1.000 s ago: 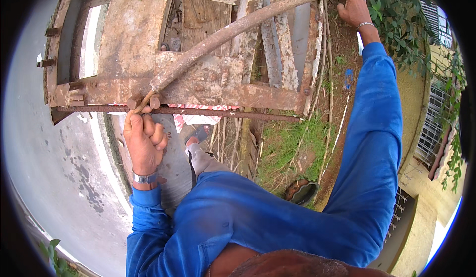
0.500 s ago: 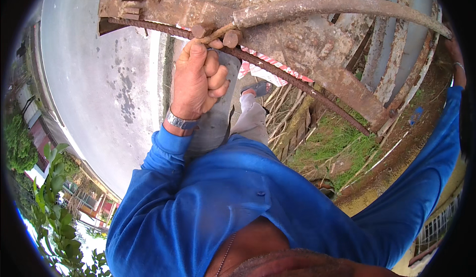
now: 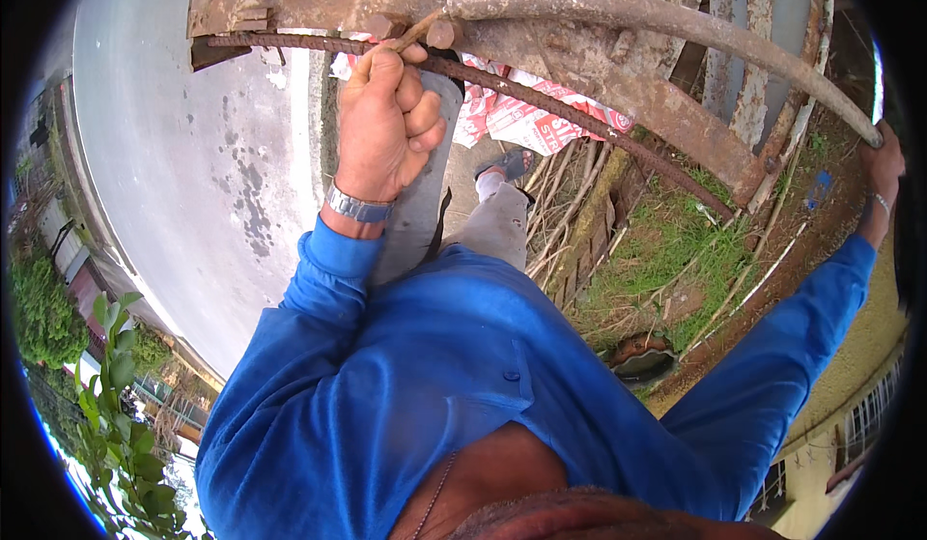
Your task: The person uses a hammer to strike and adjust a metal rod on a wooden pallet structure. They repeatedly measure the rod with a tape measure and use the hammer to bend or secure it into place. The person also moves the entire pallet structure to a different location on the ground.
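Observation:
My left hand (image 3: 386,129) is closed on a thin brown rod (image 3: 415,30) between two rusty round pegs (image 3: 444,34) on a rusted steel frame (image 3: 676,120). The rod runs into a long, rusty, curved pipe (image 3: 618,11). At the far right, my right hand (image 3: 879,158) grips the pipe's outer end, its fingers partly hidden. A ribbed rebar (image 3: 570,115) lies along the frame's near edge, just under my left fingers.
Red-and-white printed sheeting (image 3: 507,105) hangs below the frame. My sandalled foot (image 3: 507,165) stands among dry sticks (image 3: 555,202). Pale concrete (image 3: 174,202) extends left; grass (image 3: 657,279) and a dark container (image 3: 642,366) are at lower right. Leafy branches (image 3: 121,414) show at lower left.
The pipe's outer end and my right hand have swung down toward me, so the pipe lies closer along the frame's edge. The view has turned. My left hand stays at the pegs.

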`<state>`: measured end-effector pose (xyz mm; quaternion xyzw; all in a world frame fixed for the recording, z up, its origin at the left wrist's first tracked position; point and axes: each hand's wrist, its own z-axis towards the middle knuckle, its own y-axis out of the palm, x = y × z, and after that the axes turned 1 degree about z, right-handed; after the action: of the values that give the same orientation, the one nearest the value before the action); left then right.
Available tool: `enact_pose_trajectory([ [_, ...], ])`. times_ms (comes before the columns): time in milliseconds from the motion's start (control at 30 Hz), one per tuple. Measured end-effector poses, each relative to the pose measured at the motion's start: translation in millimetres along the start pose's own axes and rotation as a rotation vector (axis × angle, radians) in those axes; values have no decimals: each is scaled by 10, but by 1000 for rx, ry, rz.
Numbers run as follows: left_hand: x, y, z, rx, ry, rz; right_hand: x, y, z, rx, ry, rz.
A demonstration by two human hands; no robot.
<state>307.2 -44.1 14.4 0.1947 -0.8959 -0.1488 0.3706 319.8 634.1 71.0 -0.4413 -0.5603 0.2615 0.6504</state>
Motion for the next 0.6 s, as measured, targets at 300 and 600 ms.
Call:
enact_pose_trajectory([
  [300, 72, 76, -107, 2, -101, -7, -214, -299, -778, -129, 26, 107],
  [600, 125, -48, -15, -81, -127, 8, -382, -128, -701, -121, 37, 151],
])
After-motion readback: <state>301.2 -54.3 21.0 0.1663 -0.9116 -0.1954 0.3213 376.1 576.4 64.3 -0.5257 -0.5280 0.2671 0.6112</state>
